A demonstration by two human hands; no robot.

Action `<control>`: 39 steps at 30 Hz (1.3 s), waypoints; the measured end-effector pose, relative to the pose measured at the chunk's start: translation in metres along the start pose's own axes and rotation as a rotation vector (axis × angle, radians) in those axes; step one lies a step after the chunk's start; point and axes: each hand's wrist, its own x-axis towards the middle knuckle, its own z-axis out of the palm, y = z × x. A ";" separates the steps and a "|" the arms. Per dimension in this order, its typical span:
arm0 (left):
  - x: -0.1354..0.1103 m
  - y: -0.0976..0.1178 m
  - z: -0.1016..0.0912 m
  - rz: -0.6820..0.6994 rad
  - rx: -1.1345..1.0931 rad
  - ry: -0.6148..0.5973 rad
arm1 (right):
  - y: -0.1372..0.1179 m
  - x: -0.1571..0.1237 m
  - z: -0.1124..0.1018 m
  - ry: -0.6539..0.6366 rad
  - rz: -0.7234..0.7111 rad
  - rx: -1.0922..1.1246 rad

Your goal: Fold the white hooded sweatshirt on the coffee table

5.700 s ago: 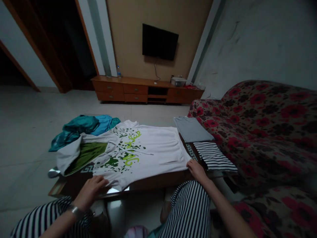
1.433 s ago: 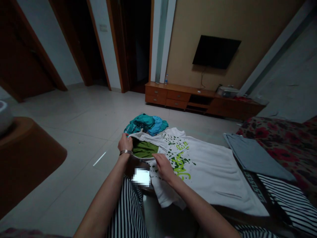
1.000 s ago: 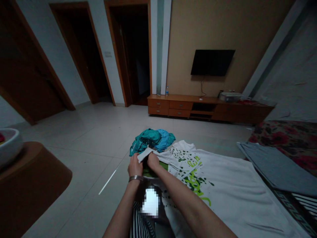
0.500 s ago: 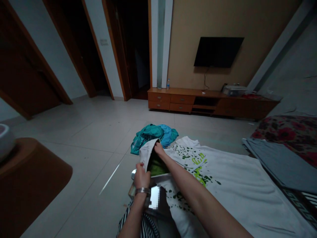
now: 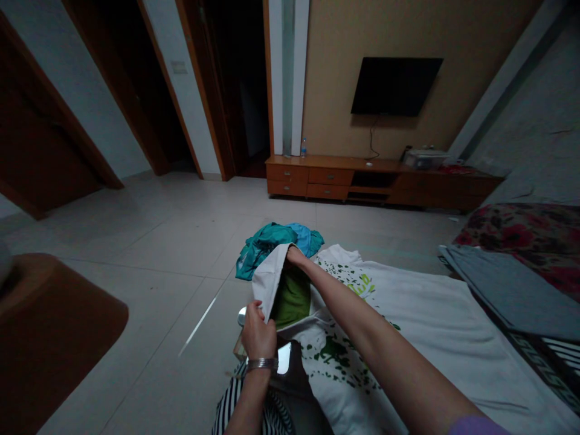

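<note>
Head view: spread across the worktop (image 5: 539, 367), a white hoodie (image 5: 430, 302), hood (image 5: 268, 275) to the left, lower hem to the right, green lining (image 5: 292, 296) exposed inside the lifted hood. Judged soft, limp and light, not slippery or fragile; likely to sag and crease wherever unsupported, so best taken by the hood's edge at two well-separated spots. On the near part of that edge, the left hand (image 5: 259, 333), thumb and fingers drawn together on the fabric, with hardly any gap in the grip. On the far part, the right hand (image 5: 296, 256), bunched at the rim and judged to have hold of it; fingertips tucked out of sight, so impossible to tell how tightly.

Around, from the left: brown rounded furniture (image 5: 63, 314), well apart from the hoodie; striped clothing (image 5: 229, 393) on the lap, close to the worktop's near edge; just beyond the hood, a heap of teal and blue clothes (image 5: 267, 244), near enough to crowd it. Farther back, a bottle (image 5: 303, 148) on a low cabinet (image 5: 330, 176). Over the green print (image 5: 335, 350), the right forearm (image 5: 371, 338), hiding part of it. Beyond the hem, a grey cloth (image 5: 507, 290), a flowered sofa (image 5: 521, 232) and a striped cloth (image 5: 564, 353), leaving little room at that end.
</note>
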 end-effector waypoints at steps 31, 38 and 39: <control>0.030 -0.068 0.017 -0.157 0.007 -0.137 | 0.028 -0.195 0.005 -0.282 -0.092 -0.463; 0.050 -0.049 0.042 0.392 0.184 0.012 | 0.043 -0.133 -0.046 0.147 0.011 -0.526; 0.054 -0.045 0.048 0.456 0.180 -0.028 | 0.046 -0.123 -0.051 0.143 -0.006 -0.529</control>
